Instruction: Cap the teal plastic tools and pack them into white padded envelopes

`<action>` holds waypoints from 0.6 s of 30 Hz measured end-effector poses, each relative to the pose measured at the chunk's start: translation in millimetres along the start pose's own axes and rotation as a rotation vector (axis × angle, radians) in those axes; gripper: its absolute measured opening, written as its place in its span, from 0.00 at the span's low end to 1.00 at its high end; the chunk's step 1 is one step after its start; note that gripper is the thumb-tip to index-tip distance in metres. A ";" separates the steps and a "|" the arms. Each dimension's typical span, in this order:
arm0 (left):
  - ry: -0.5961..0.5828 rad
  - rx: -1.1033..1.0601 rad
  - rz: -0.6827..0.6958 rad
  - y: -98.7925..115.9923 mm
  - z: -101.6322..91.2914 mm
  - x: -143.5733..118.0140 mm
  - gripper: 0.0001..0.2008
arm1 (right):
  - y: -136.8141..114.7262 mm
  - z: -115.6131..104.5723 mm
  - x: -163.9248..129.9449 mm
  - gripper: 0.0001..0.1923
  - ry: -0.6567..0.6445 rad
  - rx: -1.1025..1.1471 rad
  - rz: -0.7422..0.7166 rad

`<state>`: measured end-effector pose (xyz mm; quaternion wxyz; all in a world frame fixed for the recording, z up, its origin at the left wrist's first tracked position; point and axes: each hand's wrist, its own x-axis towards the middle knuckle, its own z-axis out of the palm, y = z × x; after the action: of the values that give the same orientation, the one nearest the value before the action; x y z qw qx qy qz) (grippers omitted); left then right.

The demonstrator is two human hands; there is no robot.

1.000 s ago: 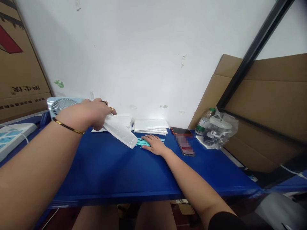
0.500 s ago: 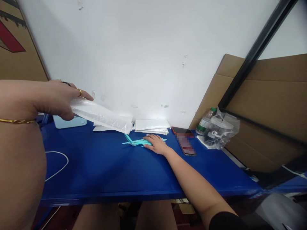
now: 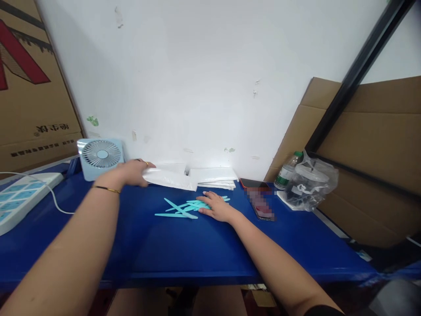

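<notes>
Both hands are out over the blue table (image 3: 184, 256). Left hand (image 3: 133, 172) grips one end of a white plastic bag (image 3: 169, 178), thumb and fingers pinched on it, a ring on 1 finger and a thin gold bracelet (image 3: 105, 189) on the wrist. That bag lies low and nearly flat, its far end reaching to the stack of white bags (image 3: 215, 176) against the wall; whether it touches the stack I cannot tell. Right hand (image 3: 215, 206) lies palm down and flat, fingers spread, gripping nothing, pressing on the right part of a loose heap of teal sticks (image 3: 184, 207). These thin pointed sticks are scattered on the table just in front of the held bag, some crossing each other, several fanning out to the left of the fingers.

Just right of that hand lies a phone (image 3: 261, 205) with a blurred screen, and a second phone (image 3: 251, 183) with a red edge sits behind it near the wall. Farther right stand a clear bottle (image 3: 287, 172) with a green cap and a lidded cup in a clear plastic bag (image 3: 311, 184). Left of the gripping hand, a small pale blue fan (image 3: 100, 157) stands upright facing out. At the far left edge rests a white power strip (image 3: 19, 197) with its white cord (image 3: 54, 199) curving across the table. Cardboard boxes (image 3: 368, 145) lean along both sides.
</notes>
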<state>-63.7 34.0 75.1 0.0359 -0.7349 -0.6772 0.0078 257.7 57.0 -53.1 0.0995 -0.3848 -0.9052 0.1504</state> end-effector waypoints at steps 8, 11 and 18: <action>0.094 -0.197 0.049 40.3 66.4 14.1 0.36 | 31.0 -27.5 -1.2 0.17 0.333 0.055 0.110; -0.128 -0.421 0.274 52.1 70.9 1.8 0.28 | 61.4 -37.1 -8.7 0.18 0.309 0.055 0.200; -0.235 -0.479 0.383 81.3 94.1 -13.7 0.37 | 63.5 -41.5 -19.4 0.37 -0.035 0.271 0.173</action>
<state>10.4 17.8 -24.4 -0.2184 -0.8307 -0.5086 -0.0602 325.5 92.8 -37.8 0.1212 -0.4416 -0.8418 0.2859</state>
